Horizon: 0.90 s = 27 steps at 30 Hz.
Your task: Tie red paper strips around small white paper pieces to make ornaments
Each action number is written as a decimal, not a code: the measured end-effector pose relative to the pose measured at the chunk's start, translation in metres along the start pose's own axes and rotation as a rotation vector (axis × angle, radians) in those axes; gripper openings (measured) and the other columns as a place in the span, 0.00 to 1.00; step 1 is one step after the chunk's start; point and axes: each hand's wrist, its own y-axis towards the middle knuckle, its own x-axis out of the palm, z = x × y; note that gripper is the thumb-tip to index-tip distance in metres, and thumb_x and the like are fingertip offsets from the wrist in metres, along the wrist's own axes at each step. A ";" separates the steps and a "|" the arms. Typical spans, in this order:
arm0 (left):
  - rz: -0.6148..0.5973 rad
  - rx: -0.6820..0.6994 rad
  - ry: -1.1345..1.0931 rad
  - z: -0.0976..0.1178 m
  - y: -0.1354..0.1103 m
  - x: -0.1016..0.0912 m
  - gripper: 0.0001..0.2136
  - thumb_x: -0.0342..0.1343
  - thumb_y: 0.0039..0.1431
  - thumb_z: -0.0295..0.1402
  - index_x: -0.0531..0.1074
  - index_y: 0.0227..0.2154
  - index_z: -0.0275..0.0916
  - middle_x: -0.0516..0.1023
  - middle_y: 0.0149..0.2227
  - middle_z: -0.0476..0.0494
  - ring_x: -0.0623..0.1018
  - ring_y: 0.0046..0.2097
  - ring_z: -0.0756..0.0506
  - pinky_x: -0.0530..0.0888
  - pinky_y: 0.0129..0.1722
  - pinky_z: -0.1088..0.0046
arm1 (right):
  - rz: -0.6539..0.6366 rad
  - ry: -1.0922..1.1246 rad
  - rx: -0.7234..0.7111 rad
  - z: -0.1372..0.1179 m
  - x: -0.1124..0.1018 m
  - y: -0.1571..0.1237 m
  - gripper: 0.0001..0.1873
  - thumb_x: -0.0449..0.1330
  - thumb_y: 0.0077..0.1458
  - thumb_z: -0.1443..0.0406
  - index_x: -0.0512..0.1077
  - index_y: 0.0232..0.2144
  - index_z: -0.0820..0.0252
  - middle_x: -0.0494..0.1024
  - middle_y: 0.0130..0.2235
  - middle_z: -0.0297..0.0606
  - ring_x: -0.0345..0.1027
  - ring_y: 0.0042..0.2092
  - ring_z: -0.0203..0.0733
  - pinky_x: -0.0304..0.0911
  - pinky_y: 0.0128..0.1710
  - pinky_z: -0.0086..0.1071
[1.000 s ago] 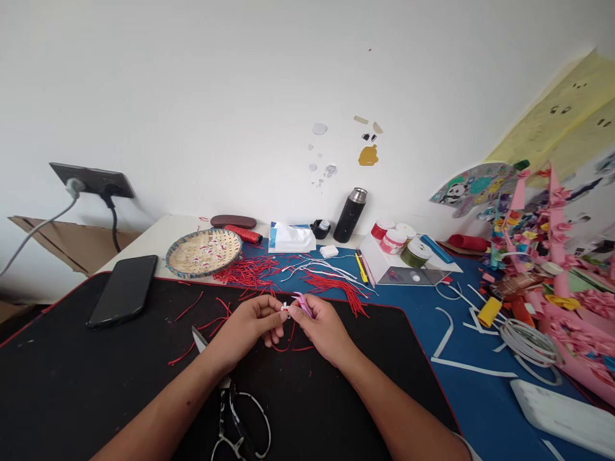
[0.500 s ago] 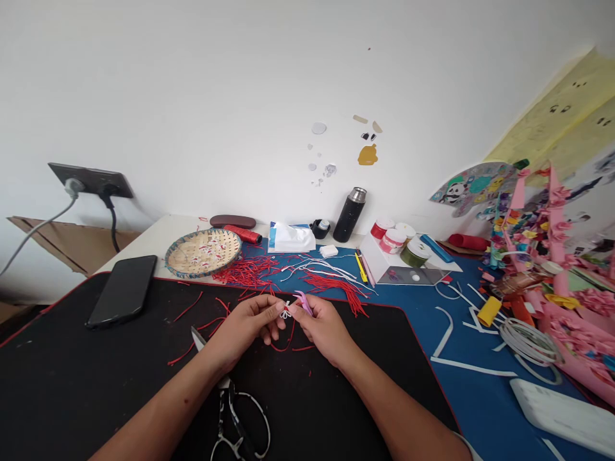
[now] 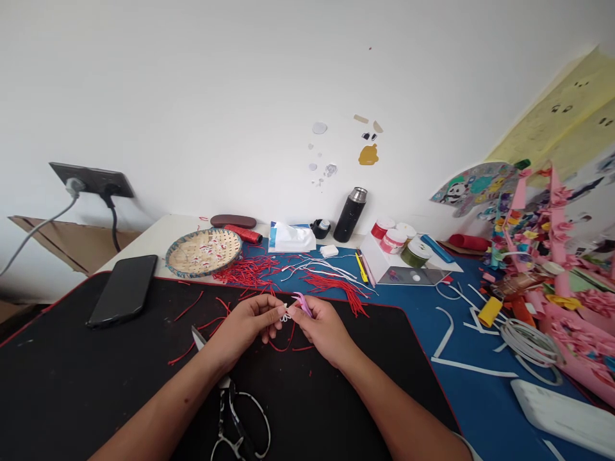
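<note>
Over the black mat (image 3: 144, 378), my left hand (image 3: 257, 318) pinches a small knot of white cord (image 3: 285, 315) between thumb and forefinger; a touch of red shows at it. My right hand (image 3: 323, 323) meets it from the other side, thumb and forefinger closed at the same knot. Purple tweezers (image 3: 302, 302) with a curved tip are tucked in my right hand and point up and left. The fingers hide much of the knot. Below my left wrist lie scissors (image 3: 235, 416), partly covered by the forearm. Loose red cords (image 3: 188, 306) lie beside the left hand.
A woven basket (image 3: 204, 251) holds small red and white pieces. Behind the hands are red cord piles (image 3: 247, 270), white cords (image 3: 331, 266) and a tissue pack (image 3: 292, 237). A phone (image 3: 123, 291) lies left; a black flask (image 3: 350, 214), boxed ribbon rolls (image 3: 394, 240) and paper flowers (image 3: 557, 256) stand right.
The purple tweezers have turned slightly in my right hand, and their tip has shifted a little left. The knot has tilted between my fingers, showing less red. Both hands stay nearly in place.
</note>
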 end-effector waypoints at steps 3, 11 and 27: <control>-0.001 0.024 -0.003 0.001 0.000 0.000 0.21 0.70 0.48 0.51 0.75 0.30 0.38 0.75 0.25 0.52 0.72 0.25 0.50 0.67 0.24 0.75 | -0.005 0.007 0.002 0.000 0.000 0.000 0.17 0.62 0.60 0.50 0.71 0.34 0.58 0.54 0.19 0.22 0.42 0.21 0.31 0.42 0.22 0.29; -0.026 0.027 -0.039 0.004 -0.001 0.002 0.21 0.72 0.46 0.50 0.75 0.31 0.38 0.79 0.28 0.48 0.73 0.26 0.49 0.67 0.24 0.75 | 0.014 -0.001 -0.002 -0.002 0.001 -0.001 0.20 0.64 0.58 0.47 0.71 0.32 0.58 0.53 0.19 0.22 0.42 0.21 0.32 0.43 0.22 0.29; 0.026 0.032 -0.023 0.002 -0.001 0.002 0.19 0.71 0.49 0.48 0.74 0.32 0.38 0.78 0.27 0.50 0.72 0.25 0.50 0.66 0.24 0.75 | 0.117 0.029 -0.013 -0.004 -0.003 0.001 0.20 0.63 0.58 0.48 0.70 0.33 0.58 0.55 0.21 0.22 0.44 0.21 0.31 0.43 0.21 0.28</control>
